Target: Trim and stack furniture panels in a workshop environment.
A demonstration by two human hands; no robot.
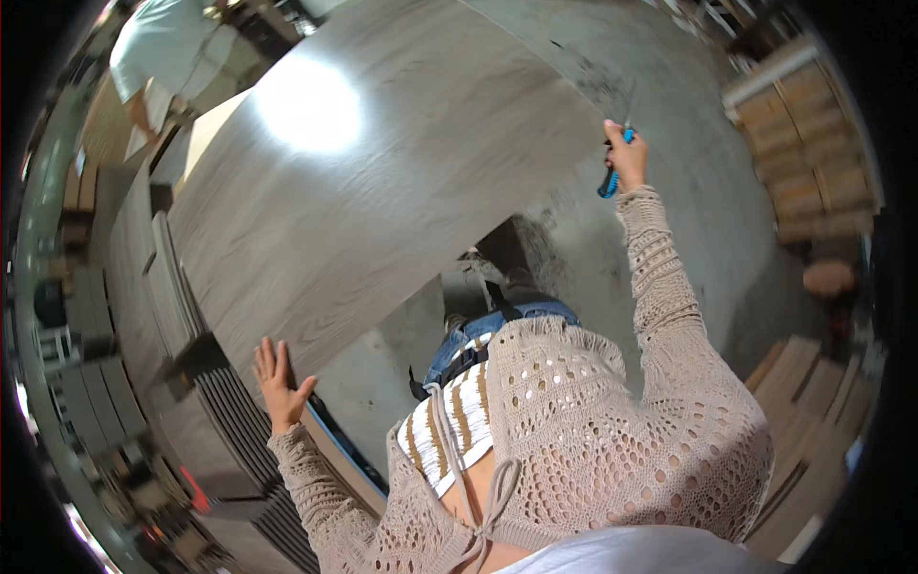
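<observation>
Head view: right hand (pixel 629 161) clasps blue-black tool (pixel 607 182); left hand (pixel 281 390), spread, touches board (pixel 411 182) beside stacked grey panels (pixel 235 423).

Blue tool (pixel 607 184) partly hidden by right fingers (pixel 615 134); left-edge clutter (pixel 150 492) blurred.

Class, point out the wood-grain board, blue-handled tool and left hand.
Wood-grain board (pixel 411 196): head view, its broad upper face.
Blue-handled tool (pixel 607 186): head view, its handle's lower end.
Left hand (pixel 281 390): head view, its back.

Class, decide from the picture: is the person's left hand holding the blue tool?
No, the blue tool is in the right hand, while the left hand is spread open at the board's edge.
</observation>
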